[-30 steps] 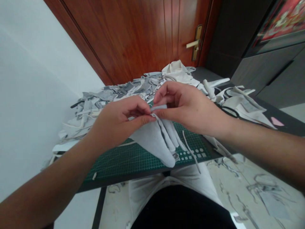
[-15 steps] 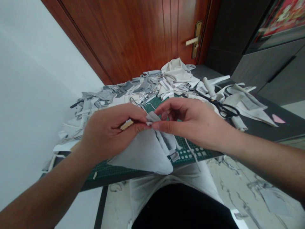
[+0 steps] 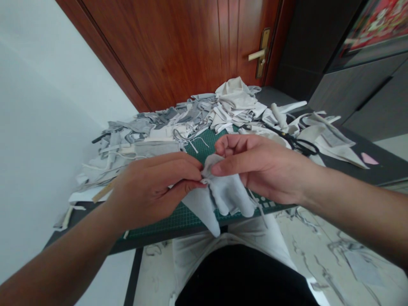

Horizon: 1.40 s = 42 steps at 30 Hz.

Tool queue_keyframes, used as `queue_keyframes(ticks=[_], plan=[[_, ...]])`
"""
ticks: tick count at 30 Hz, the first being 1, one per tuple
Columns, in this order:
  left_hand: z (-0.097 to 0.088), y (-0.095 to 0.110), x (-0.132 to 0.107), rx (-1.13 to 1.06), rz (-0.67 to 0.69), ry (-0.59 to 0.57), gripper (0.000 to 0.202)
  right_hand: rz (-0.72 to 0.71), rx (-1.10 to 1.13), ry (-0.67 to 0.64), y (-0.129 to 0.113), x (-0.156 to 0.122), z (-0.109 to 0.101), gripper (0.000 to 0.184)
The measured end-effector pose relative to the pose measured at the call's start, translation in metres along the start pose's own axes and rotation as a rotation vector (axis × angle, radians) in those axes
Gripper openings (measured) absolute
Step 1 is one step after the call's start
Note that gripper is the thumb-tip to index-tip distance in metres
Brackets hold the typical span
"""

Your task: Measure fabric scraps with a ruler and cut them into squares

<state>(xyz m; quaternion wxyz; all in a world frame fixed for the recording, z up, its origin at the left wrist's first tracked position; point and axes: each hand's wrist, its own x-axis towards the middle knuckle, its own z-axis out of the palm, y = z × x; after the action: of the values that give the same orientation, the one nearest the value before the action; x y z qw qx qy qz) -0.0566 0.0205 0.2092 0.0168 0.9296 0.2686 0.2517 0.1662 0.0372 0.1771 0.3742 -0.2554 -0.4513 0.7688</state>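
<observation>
Left hand, right hand: grips tight on grey cloth over mat edge

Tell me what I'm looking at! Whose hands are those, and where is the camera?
There is no machine here, just a person working with bare hands. The camera sits on that person's head and looks down, so you see what they see. The arms coming in from the bottom are their own: the left hand and the right hand. Both pinch one soft grey cloth between fingers and thumb, and it hangs down over a green cutting mat. The mat lies on a dark table. Behind it is a heap of grey and cream fabric scraps, with black scissors on the right. A brown wooden door stands behind.
</observation>
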Motion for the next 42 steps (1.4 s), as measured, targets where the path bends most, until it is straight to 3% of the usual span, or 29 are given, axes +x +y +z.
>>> queue_keyframes(ticks=[5,11,19,30,35,39,42], plan=[[-0.001,-0.002,-0.003,0.042,-0.05,-0.033,0.014,0.05,0.065,-0.026,0.002,-0.001,-0.002,0.035],[-0.002,0.001,-0.005,0.095,-0.021,-0.082,0.018,0.181,-0.053,-0.013,0.006,0.0,-0.003,0.028],[-0.002,-0.002,-0.013,0.086,-0.024,-0.135,0.015,-0.011,-0.101,0.054,0.01,0.003,0.002,0.025],[-0.01,0.006,-0.022,0.131,-0.057,-0.157,0.021,0.028,0.156,0.1,0.024,0.003,0.004,0.04],[-0.009,0.005,-0.025,0.14,-0.053,-0.167,0.018,0.175,0.144,0.018,0.034,0.004,0.001,0.028],[-0.006,0.005,-0.025,0.154,-0.057,-0.172,0.017,0.059,0.151,0.08,0.037,0.006,-0.002,0.019],[-0.004,0.005,-0.025,0.149,-0.027,-0.157,0.018,0.014,0.168,0.158,0.037,0.008,-0.003,0.023]])
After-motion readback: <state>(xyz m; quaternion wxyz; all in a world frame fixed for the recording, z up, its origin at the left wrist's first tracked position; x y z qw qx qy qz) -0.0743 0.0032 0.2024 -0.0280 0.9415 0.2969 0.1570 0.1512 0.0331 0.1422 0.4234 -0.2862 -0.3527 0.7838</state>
